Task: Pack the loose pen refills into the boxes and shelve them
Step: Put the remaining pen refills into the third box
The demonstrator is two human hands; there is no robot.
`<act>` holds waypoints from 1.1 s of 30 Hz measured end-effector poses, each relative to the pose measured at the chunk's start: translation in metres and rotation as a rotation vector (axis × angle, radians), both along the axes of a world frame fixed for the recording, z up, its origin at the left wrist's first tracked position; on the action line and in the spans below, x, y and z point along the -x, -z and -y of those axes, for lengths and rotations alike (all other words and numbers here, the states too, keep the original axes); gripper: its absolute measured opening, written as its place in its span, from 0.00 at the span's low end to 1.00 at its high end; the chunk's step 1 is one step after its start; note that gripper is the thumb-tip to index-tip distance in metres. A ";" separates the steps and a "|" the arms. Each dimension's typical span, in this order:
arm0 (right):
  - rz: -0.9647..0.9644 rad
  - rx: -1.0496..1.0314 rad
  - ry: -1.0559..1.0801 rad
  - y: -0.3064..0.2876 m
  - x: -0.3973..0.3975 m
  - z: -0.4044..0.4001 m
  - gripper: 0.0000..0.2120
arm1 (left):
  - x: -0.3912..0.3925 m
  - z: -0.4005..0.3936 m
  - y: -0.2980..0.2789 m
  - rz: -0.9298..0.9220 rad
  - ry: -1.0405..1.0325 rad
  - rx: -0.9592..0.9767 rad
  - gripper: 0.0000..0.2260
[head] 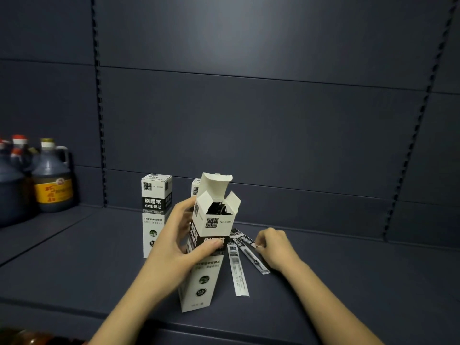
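- While the dark shelf (74, 257) spreads under both hands and its slotted back panel (249, 108) rises beyond them, the task's things sit near its middle.
- Far off to the left hand's left, dark sauce bottles (51, 180) stand against the panel.
- Upright under the left hand (179, 242) stands the open box (206, 257), top flaps raised, dark refills showing inside; the thumb lies across its front and the fingers curl round its left side, gripping it.
- Just beyond that hand's fingers a closed box (155, 210) stands upright; another box (196, 189) peeks out behind the open one.
- Between the two hands, loose wrapped refills (240, 267) lie fanned on the shelf, just beside the open box.
- Curled fingertips of the right hand (276, 247) pinch the edge of the rightmost refill (254, 257).
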State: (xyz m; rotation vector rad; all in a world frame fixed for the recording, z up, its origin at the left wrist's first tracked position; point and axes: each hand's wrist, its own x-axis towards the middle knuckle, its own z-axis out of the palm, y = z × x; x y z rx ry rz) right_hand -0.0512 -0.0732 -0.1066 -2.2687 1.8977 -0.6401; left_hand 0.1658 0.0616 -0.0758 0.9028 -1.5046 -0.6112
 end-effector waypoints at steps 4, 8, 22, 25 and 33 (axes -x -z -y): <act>-0.290 0.016 0.017 -0.010 0.000 -0.008 0.12 | -0.001 0.001 0.000 0.000 -0.004 -0.001 0.33; -0.385 -0.024 0.033 -0.018 0.007 -0.012 0.12 | 0.000 0.002 0.000 0.009 0.000 -0.006 0.33; 0.885 0.337 -0.400 -0.118 0.024 -0.117 0.08 | 0.013 0.004 -0.006 0.036 0.021 0.006 0.30; 1.082 0.368 -0.595 -0.146 0.015 -0.147 0.08 | 0.014 0.005 -0.007 0.050 0.031 0.005 0.29; 1.010 0.458 -0.585 -0.152 -0.015 -0.137 0.10 | 0.013 0.003 -0.007 0.049 0.047 0.015 0.29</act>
